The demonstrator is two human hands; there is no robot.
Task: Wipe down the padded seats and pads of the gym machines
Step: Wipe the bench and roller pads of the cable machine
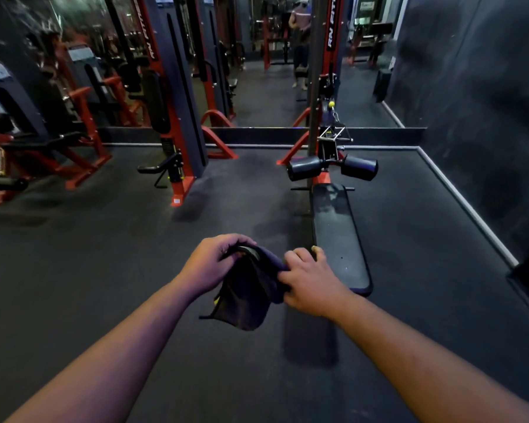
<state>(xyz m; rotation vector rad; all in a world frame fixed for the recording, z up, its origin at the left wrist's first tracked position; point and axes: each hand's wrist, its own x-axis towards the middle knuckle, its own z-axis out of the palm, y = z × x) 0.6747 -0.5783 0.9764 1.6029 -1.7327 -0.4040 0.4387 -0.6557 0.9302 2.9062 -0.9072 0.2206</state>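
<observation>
While the padded bench [338, 236] lies ahead, a dark cloth [251, 291] is held up. It is gripped by the left hand [209, 264] and pinched by the right hand [310, 282].

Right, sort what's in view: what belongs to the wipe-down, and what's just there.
For the job:
- dark cloth, held by left hand and right hand
- long black bench pad
- two roller pads

Just there:
- mirror wall
- cable handle
- rubber floor

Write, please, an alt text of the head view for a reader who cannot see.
Both hands, left hand and right hand, grip a dark cloth above the gym floor. Ahead lies a long black padded bench with two roller pads, before a mirror wall.
</observation>
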